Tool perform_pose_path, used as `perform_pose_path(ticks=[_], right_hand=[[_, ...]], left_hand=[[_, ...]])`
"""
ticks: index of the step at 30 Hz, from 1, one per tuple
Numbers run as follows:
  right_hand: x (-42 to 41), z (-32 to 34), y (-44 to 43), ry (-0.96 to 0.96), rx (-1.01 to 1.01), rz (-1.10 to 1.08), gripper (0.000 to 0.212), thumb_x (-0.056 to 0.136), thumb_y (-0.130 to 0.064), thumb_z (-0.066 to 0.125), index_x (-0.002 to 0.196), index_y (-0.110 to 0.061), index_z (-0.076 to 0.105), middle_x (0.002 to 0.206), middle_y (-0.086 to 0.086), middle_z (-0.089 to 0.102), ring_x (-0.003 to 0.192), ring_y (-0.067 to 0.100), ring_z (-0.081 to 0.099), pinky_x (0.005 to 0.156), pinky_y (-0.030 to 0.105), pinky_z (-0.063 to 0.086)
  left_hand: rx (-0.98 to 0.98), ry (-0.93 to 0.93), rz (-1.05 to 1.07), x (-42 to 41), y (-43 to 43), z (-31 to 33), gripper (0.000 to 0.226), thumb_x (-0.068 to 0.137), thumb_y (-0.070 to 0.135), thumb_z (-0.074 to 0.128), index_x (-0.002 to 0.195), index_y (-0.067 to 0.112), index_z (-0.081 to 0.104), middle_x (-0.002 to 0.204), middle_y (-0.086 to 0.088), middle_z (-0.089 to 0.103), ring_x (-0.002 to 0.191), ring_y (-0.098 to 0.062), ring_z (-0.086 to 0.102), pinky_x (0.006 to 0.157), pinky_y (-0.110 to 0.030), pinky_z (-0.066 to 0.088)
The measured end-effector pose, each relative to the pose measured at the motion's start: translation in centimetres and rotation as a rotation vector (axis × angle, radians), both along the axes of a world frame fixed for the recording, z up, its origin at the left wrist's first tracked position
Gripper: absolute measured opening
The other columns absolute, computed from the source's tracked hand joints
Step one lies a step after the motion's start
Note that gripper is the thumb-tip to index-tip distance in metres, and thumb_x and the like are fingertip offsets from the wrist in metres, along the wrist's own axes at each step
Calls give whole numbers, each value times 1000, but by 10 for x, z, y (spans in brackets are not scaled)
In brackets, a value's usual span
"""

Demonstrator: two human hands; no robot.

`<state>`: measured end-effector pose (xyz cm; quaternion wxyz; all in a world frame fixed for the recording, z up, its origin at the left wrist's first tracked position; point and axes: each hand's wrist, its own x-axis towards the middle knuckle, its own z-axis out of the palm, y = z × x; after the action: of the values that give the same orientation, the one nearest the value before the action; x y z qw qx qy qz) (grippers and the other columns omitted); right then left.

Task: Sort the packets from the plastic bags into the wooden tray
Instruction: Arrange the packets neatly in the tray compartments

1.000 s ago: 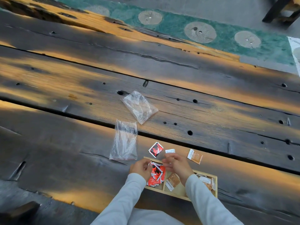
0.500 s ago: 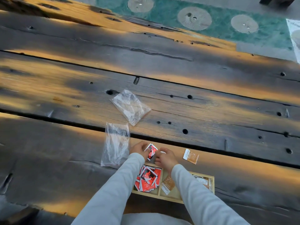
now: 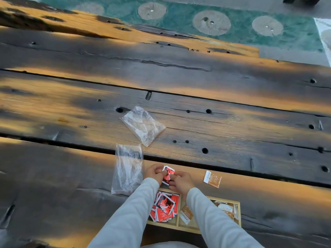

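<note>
Wooden and pale, the tray (image 3: 194, 228) sits nearest us on the dark plank surface (image 3: 53, 185), split into compartments: we see a heap of red packets (image 3: 165, 206) in the left one, an orange packet (image 3: 186, 213) in the middle one, and a few pale and orange packets (image 3: 226, 208) in the right one, partly hidden by our grey sleeve. Just beyond the tray's far rim our left hand (image 3: 154, 172) and right hand (image 3: 181, 181) meet over a single red packet (image 3: 168, 174); the left grip is pinched on its left edge, and the right grip appears clamped on its right edge, though the fingers blur together there and we cannot be fully sure. To the right of the hands one loose orange packet (image 3: 212, 179) lies flat on the surface, apart from the tray. To the left, a clear plastic bag (image 3: 128, 170) lies flat beside our left hand. Farther out, across the gap between planks, a second plastic bag (image 3: 143, 125) lies crumpled and angled. Beyond the surface's far edge we see green patterned floor (image 3: 241, 15).
</note>
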<state>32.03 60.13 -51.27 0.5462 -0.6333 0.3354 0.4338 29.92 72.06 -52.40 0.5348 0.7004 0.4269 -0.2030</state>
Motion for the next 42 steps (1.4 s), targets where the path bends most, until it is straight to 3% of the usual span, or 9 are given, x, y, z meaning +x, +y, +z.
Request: perform_pose_path(ticks=[5, 9, 15, 19, 30, 33, 36, 39, 42], right_hand=[[-4, 0, 2, -131, -70, 50, 21, 99, -15, 64, 120, -13, 65, 99, 12, 76, 83, 19, 72, 77, 32, 63], [-11, 11, -6, -186, -48, 83, 15, 98, -12, 63, 112, -15, 67, 92, 10, 75, 82, 19, 70, 75, 30, 59], [-34, 27, -15, -202, -34, 166, 9, 99, -12, 61, 100, -21, 60, 95, 7, 74, 85, 20, 71, 76, 29, 58], [-51, 32, -21, -214, -57, 226, 7, 99, -16, 62, 104, -20, 61, 99, 8, 73, 99, 25, 73, 92, 38, 61], [-86, 38, -37, -212, -22, 296, 11, 95, -4, 59, 101, -6, 67, 84, 13, 69, 68, 20, 63, 60, 25, 56], [-85, 38, -44, -207, -35, 290, 12, 96, -9, 60, 93, -13, 70, 96, 13, 71, 84, 24, 68, 69, 30, 60], [-73, 34, -54, -251, -118, 267, 14, 94, -20, 60, 86, -26, 69, 111, 8, 73, 106, 29, 69, 93, 43, 62], [-55, 26, -68, -260, -138, 227, 12, 90, -20, 62, 97, -25, 71, 112, 7, 74, 104, 32, 72, 97, 51, 60], [-37, 22, -79, -270, -165, 178, 12, 88, -15, 66, 88, -25, 71, 108, 6, 76, 104, 32, 72, 100, 51, 58]], left_hand=[[-2, -71, 47, 0, 7, 12, 23, 83, -1, 68, 91, 20, 71, 89, 0, 69, 87, -19, 66, 89, -40, 57], [13, -89, 57, -15, 14, 15, 32, 80, 4, 70, 78, 36, 71, 88, 2, 73, 91, -23, 71, 89, -45, 58], [7, -90, 76, -43, 5, 35, 22, 84, 1, 67, 101, 14, 73, 91, -3, 71, 91, -22, 66, 94, -39, 55], [24, -73, 60, -63, -1, 46, 15, 87, 10, 69, 97, 20, 70, 93, 0, 70, 93, -21, 66, 92, -39, 56], [197, -5, -46, -105, -11, 49, 20, 88, 15, 68, 108, 16, 71, 95, -5, 70, 89, -22, 64, 90, -31, 54], [255, -1, 0, -106, -10, 51, 21, 90, 16, 63, 109, 13, 71, 98, -8, 71, 94, -25, 64, 93, -32, 53], [237, -19, 18, -99, -12, 57, 14, 93, 20, 61, 103, 18, 69, 101, -6, 69, 92, -23, 63, 90, -36, 56], [206, -81, 3, -82, -17, 60, 18, 93, 19, 61, 108, 16, 71, 96, -1, 65, 96, -21, 61, 95, -33, 50], [153, -129, -11, -57, -29, 65, 22, 92, 14, 60, 110, 17, 71, 97, 3, 65, 98, -19, 60, 95, -25, 43]])
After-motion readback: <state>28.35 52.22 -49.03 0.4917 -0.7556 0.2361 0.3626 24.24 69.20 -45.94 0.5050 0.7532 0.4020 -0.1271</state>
